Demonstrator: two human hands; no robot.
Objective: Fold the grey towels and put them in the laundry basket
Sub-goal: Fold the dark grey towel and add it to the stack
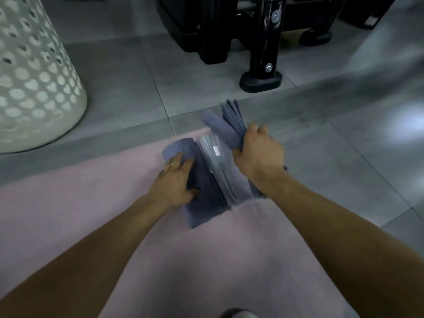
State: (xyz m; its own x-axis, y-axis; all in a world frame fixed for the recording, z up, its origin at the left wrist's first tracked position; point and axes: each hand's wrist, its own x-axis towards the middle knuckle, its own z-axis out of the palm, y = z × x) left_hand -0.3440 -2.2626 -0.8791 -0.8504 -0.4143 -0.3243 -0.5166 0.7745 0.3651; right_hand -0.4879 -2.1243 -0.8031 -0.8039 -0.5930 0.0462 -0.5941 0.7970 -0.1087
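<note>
gripping a bunched end of grey towel, the right hand (258,154) lifts it just above the pink rug (68,203). the left hand (175,180) presses flat, fingers straight, on the folded grey towels (204,203) lying on that rug. well apart at far left stands the white laundry basket (34,76) on the tiled floor (344,157).

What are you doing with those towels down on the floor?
A person is folding grey towels on a pink rug. The left hand rests flat on the folded stack, holding it down. The right hand grips a bunch of towel layers and lifts them up off the right side. The white laundry basket with holes stands on the tiled floor to the left, away from the towels, so none of these has gone in yet.
</note>
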